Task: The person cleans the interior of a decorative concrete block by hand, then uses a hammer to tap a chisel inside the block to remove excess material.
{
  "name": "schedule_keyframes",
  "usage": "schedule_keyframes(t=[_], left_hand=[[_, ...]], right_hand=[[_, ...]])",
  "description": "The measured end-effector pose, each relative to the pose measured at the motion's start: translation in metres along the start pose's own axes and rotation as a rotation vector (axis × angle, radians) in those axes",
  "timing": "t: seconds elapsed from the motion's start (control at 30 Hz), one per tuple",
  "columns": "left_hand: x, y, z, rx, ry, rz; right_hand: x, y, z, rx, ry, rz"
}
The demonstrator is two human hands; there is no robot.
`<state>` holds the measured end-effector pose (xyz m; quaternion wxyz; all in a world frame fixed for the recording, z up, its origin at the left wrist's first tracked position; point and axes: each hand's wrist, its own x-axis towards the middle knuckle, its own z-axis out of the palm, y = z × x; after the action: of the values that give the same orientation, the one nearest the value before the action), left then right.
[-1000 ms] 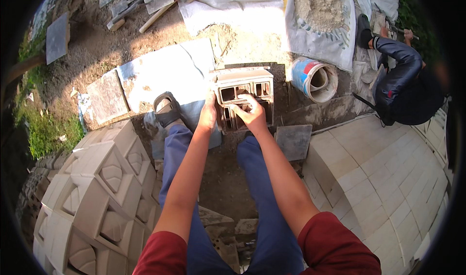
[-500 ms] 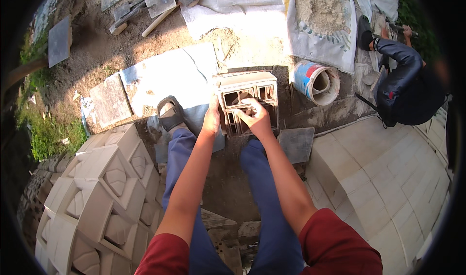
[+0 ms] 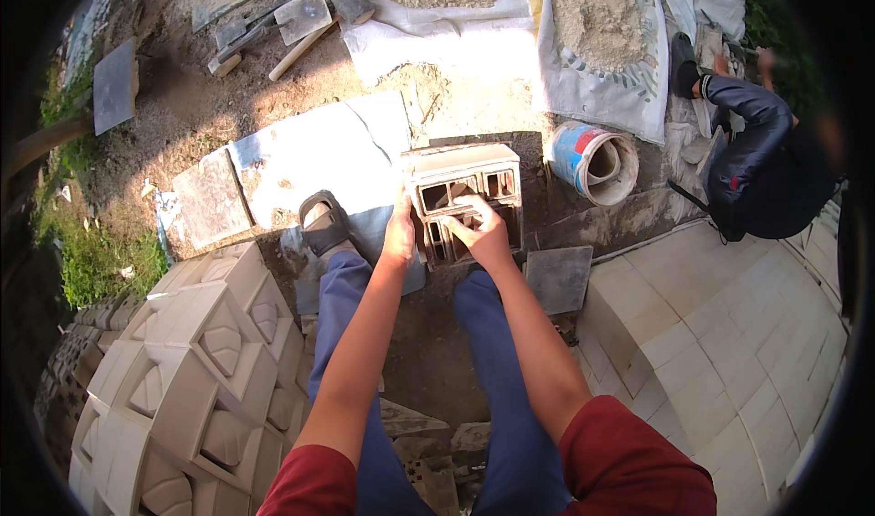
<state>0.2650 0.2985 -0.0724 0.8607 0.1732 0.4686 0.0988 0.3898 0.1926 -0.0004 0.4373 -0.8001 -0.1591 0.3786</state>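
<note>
Just ahead of my feet is a pale, box-shaped block (image 3: 467, 163), its near face divided into rectangular openings by thin ribs. Against the block's left side my left hand (image 3: 399, 232) presses with its fingers partly hidden behind the edge. My right hand (image 3: 481, 232) grips a rib at the middle of the near face, thumb and fingers curled into the openings. Whether the block rests on the ground or is raised a little, I cannot tell.
Stacked pale blocks (image 3: 205, 334) rise at left, and a pale slab-topped stack (image 3: 720, 325) at right. A bucket (image 3: 572, 156) lies tilted right of the block. Past it, a person in dark clothes (image 3: 756, 151) crouches near a sand pile (image 3: 597, 24). A mallet (image 3: 305, 46) and boards lie far left.
My hands keep the same hold on the block, which stays almost in place. The whole view has shifted slightly downward.
</note>
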Motion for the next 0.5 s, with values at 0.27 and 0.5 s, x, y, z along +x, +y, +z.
schedule_keyframes(t=[0.27, 0.5], left_hand=[[0.0, 0.031, 0.024, -0.011, -0.117, 0.058], [0.013, 0.056, 0.047, 0.329, 0.089, 0.007]], right_hand=[[-0.002, 0.006, -0.007, -0.024, -0.004, 0.065], [-0.003, 0.008, -0.008, 0.023, -0.06, 0.196]])
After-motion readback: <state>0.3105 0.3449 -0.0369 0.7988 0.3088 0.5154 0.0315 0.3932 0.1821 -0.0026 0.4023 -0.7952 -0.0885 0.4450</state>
